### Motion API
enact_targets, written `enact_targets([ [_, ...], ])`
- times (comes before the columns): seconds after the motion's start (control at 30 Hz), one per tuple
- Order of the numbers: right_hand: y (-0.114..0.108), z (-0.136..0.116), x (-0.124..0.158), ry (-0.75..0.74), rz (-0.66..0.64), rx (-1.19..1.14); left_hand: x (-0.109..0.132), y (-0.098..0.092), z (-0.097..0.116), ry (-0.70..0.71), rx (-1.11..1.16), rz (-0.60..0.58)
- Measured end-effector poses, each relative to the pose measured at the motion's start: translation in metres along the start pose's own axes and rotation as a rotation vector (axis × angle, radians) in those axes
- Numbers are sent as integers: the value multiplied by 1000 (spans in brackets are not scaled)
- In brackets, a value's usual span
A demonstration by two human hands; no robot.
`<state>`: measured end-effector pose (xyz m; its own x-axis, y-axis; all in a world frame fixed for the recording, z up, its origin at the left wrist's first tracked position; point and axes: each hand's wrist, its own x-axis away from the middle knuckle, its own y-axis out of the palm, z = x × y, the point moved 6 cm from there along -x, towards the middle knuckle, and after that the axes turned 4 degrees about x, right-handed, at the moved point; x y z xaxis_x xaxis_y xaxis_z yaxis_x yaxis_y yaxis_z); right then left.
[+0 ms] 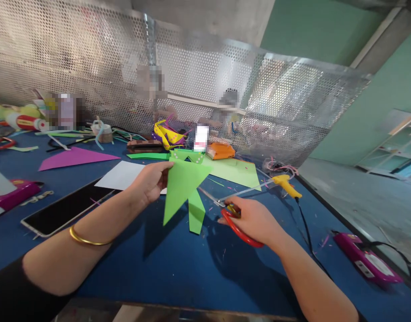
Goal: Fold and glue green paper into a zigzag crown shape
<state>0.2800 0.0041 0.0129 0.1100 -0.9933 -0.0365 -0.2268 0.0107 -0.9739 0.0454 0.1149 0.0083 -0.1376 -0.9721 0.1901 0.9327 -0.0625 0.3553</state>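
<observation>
My left hand (153, 181) pinches a light green foam or paper triangle (183, 183) at its upper left edge; the sheet is held up above the table. In my right hand (252, 219) are scissors (241, 232) with red handles, their blades pointing left and apart from the triangle. Below the triangle a green strip (196, 214) hangs or stands, folded near its middle; I cannot tell whether it is joined to the triangle. Just behind is a green piece with pale dots (188, 156) along its edges.
A blue table (178, 277) carries a yellow glue gun (284, 183) with a cord, a purple power strip (366, 259), a dark phone (69, 208), a white sheet (120, 174), a magenta sheet (76, 158) and a yellow dotted craft piece (167, 136). Perforated metal panels (199, 67) stand behind.
</observation>
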Motion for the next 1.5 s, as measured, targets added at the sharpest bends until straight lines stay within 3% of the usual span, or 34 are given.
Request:
enact_targets([
  [0.2, 8, -2, 3, -1, -55, 295, 14, 10, -5, -3, 35, 37],
  [0.37, 6, 2, 5, -56, -84, 306, 20, 19, -7, -10, 36, -44],
  [0.43, 3, 2, 3, -76, -49, 96, 21, 22, -11, 0, 43, -92],
  [0.6, 10, 1, -6, 23, 44, -908, 30, 35, -30, -49, 30, -199],
  [0.7, 19, 0, -8, 110, 100, -1150, 34, 42, -34, -69, -49, -308],
  [0.8, 16, 11, -7, 170, 253, -1193, 31, 42, -26, 66, -289, -366],
  [0.9, 8, 28, -8, 198, 378, -1182, 30, 40, -15, 326, -764, -325],
  [0.97, 4, 38, -10, 211, 414, -1167, 38, 45, -17, 484, -1120, -346],
  [1.07, 2, 44, -12, 221, 434, -1148, 54, 56, -33, 577, -1460, -410],
  [1.2, 4, 41, -14, 225, 427, -1126, 68, 66, -48, 627, -1655, -458],
  [1.33, 5, 41, -15, 228, 429, -1105, 66, 66, -51, 638, -1762, -456],
  [1.5, 5, 43, -17, 229, 439, -1082, 64, 63, -47, 651, -1781, -337],
])
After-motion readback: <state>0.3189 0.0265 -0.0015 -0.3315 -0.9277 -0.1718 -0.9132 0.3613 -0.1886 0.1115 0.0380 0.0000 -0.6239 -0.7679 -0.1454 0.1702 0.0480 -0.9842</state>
